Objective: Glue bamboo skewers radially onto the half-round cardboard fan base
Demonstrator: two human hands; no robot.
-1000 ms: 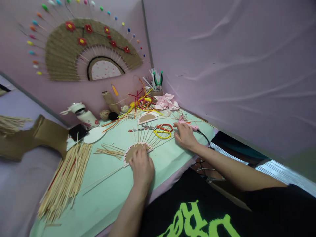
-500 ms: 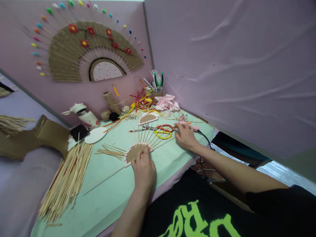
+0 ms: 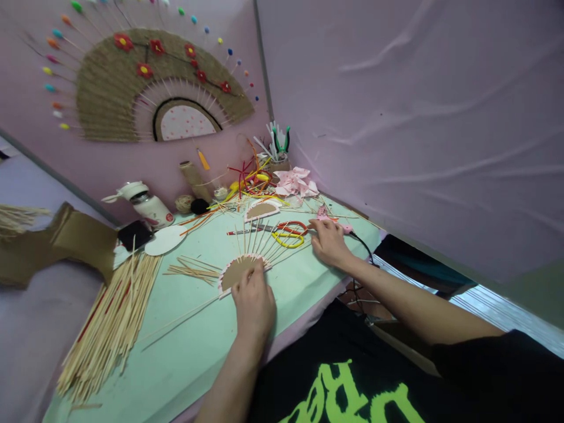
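on the green table (image 3: pixel 185 346), the left hand (image 3: pixel 253 305) presses flat on the cardboard half-disc (image 3: pixel 233 272) while the right hand (image 3: pixel 328 242) closes around the glue gun (image 3: pixel 337 223); any slip could skew the radiating sticks (image 3: pixel 259 241).

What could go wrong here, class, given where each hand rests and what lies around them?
1. The left hand presses the cardboard half-disc; if it slips, the fanned sticks may shift.
2. The right hand rests by the pink glue gun; a hot tip could burn fingers.
3. Its black cord trails off the table edge and could snag.
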